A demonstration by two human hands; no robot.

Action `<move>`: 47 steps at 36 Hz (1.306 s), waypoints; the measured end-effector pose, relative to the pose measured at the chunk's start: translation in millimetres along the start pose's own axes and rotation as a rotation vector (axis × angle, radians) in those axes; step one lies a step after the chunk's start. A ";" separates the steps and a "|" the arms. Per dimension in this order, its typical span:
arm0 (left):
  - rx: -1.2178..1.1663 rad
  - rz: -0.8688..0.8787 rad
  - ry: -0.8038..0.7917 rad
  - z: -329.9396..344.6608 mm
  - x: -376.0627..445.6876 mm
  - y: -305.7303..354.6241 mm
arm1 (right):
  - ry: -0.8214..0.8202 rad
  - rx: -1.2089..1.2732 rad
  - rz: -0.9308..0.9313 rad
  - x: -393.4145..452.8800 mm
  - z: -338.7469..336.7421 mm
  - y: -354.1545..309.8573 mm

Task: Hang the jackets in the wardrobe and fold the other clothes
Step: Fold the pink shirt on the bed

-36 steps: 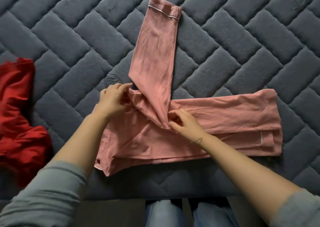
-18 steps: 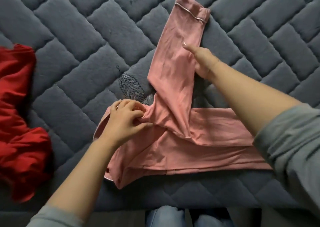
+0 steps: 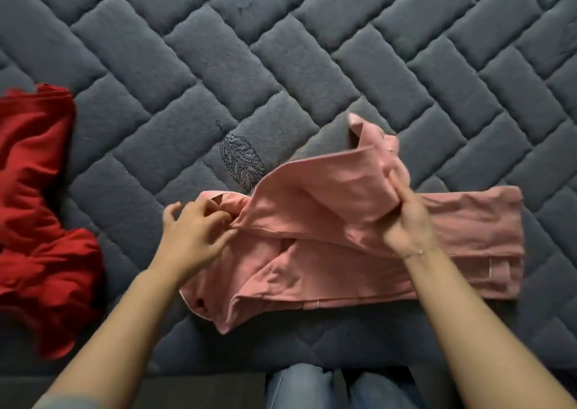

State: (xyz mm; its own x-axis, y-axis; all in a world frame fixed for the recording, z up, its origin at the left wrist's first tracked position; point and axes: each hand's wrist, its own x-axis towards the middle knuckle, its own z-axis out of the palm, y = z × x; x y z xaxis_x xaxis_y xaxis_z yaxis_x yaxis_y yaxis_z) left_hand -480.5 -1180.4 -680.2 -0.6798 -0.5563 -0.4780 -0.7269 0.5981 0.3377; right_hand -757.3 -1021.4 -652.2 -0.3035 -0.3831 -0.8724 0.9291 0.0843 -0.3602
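Note:
A pink garment lies partly folded on the grey quilted mattress, near its front edge. My left hand pinches the garment at the left, where its loose sleeve begins. My right hand grips that pink sleeve near its cuff and holds it lifted over the folded body. The cuff end is blurred above my right fingers. A crumpled red garment lies at the left edge of the mattress.
The mattress front edge runs just below the pink garment, with my blue jeans showing beneath it. A leaf pattern is stitched into the mattress behind the garment. Bare quilted surface spreads behind and to the right.
My right hand has taken the sleeve by its far end and swung it down and to the right, from pointing away to lying across the folded body. My left hand stayed at the fold.

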 end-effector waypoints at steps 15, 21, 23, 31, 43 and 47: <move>-0.466 -0.007 0.063 2.4 41.2 68.4 | 0.178 -0.014 -0.006 42.7 15.6 -20.5; -0.193 0.253 -0.123 3.9 45.2 84.8 | -0.059 0.049 -0.056 -3.9 27.3 -49.1; -0.209 0.346 -0.036 1.5 40.7 92.2 | -0.171 0.107 -0.114 -33.9 23.0 -52.0; -0.362 0.442 -0.269 0.7 3.9 111.4 | -0.079 0.144 -0.207 -121.5 -19.8 -15.5; -0.249 0.283 -0.801 -4.5 -63.1 93.8 | -0.038 0.221 -0.271 -157.9 -57.1 14.8; -0.159 0.277 -0.780 -9.2 -49.6 99.7 | 0.003 0.240 -0.308 -152.7 -70.1 11.9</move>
State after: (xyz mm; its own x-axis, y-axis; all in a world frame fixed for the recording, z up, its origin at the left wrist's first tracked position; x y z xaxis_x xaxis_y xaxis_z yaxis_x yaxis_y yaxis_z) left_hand -520.2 -1098.5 -615.4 -0.6155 0.1913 -0.7646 -0.5889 0.5331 0.6074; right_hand -714.8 -897.4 -546.4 -0.5766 -0.3537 -0.7365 0.8170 -0.2522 -0.5185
